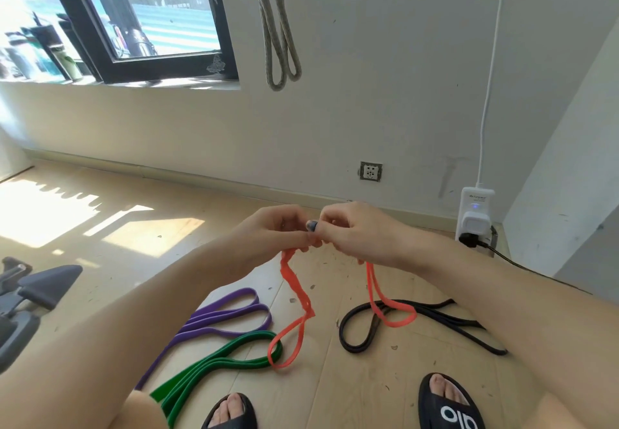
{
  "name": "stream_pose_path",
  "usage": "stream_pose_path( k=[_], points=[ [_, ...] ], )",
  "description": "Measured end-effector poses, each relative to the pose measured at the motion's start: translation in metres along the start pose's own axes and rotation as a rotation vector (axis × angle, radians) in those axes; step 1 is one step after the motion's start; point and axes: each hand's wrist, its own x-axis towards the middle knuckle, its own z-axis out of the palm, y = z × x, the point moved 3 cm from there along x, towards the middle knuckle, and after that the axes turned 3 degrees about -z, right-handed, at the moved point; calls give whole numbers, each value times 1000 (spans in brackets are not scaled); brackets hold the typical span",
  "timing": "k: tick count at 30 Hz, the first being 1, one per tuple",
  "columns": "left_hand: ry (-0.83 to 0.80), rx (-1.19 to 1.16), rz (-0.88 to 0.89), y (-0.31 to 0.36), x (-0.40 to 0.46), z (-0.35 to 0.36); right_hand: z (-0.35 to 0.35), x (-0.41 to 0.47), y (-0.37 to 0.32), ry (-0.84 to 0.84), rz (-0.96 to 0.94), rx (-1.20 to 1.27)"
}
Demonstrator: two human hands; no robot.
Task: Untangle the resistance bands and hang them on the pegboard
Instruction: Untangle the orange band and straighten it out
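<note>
Sandals (450, 405) cut off at the bottom edge; green band (214, 366), purple band (221, 318) and black band (418, 323) lie on the floor. Left hand (271, 231) and right hand (355, 231) pinch the orange band (294, 286), knot hidden behind fingers. Grey band (278, 33) hangs on the wall, top out of frame.

White letters reading "alo" stand across the strap of the black slide sandal (450, 408) on the right foot, seen upside down from the head view. The white power strip (475, 214) against the wall bears a small grey logo, too blurred to read.
</note>
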Motion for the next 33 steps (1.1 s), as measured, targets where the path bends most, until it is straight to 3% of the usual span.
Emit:
stream_pose_path(
  k=[9,14,22,28,33],
  points=[
    [-259,-119,-135,-11,-6,1,-19,0,6,123,-23,18],
    [-172,-184,-110,-12,-7,-7,-24,-1,7,129,-8,66],
    [-5,-150,-60,0,-3,-7,-14,-8,1,-30,42,70],
    [-39,-30,-62,-3,-3,-1,-14,-6,0,-6,-16,38],
    [-124,-77,-71,-6,-6,-1,-23,-6,5,69,-10,104]
  ],
)
